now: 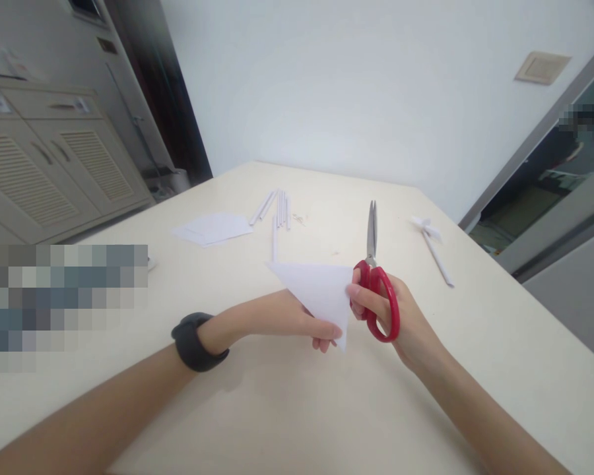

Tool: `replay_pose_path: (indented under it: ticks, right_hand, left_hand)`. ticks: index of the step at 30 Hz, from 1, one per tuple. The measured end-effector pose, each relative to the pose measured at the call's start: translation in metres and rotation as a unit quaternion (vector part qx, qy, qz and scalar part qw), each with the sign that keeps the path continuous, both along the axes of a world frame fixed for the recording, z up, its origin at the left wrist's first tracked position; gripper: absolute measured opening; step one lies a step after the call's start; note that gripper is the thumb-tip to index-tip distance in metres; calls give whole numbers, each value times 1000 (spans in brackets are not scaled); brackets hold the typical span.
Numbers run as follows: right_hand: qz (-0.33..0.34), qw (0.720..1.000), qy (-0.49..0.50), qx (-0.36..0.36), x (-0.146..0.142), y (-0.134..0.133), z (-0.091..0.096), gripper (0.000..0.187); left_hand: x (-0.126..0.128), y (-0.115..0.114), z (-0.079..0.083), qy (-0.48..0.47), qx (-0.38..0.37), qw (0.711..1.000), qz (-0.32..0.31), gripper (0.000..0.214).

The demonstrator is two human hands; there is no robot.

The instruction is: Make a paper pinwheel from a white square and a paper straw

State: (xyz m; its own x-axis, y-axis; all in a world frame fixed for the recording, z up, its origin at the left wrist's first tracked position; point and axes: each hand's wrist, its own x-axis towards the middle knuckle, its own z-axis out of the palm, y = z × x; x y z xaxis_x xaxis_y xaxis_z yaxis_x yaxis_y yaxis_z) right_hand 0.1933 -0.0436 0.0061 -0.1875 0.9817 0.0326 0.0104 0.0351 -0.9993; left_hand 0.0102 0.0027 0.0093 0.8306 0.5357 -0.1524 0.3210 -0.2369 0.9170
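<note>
A white paper triangle (317,284) is pinched near its lower corner by my left hand (297,316), thumb on top and fingers behind. My right hand (396,303) is closed around the red handles of a pair of scissors (372,234), with fingers through the loops. The scissors' blades point away from me and look closed or nearly so. My right thumb and fingertips are right at the triangle's right edge; whether they press on it I cannot tell.
White paper sheets (212,229) lie at the left. Several rolled paper sticks (282,210) rest near the middle back, beside small bits (299,218). A paper pinwheel on a stick (438,257) lies at the right. A wall (317,86) stands behind the table (277,409).
</note>
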Motion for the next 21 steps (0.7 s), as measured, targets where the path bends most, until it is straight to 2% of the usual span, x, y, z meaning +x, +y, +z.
replay_pose_path:
  ticks: [3, 5, 9, 10, 14, 21]
  right_hand:
    - [-11, 1000, -4, 1, -2, -2, 0, 9]
    - [-22, 1000, -4, 3, -2, -2, 0, 10]
    - [-55, 998, -8, 18, -3, -1, 2, 13]
    - [-59, 998, -10, 17, -3, -1, 3, 13]
    - [-51, 998, -28, 12, -4, -1, 6, 14]
    - [-77, 994, -72, 39, -3, -5, 16, 9]
  left_hand:
    - [2, -2, 0, -6, 4, 1000, 6, 17]
    - [3, -1, 1, -51, -3, 998, 34, 16]
    - [4, 4, 0, -148, -29, 973, 175, 30]
    - [3, 7, 0, -163, -47, 966, 194, 35]
    - [1, 15, -4, -211, -90, 955, 187, 33]
    - [0, 11, 10, -160, -5, 972, 173, 12]
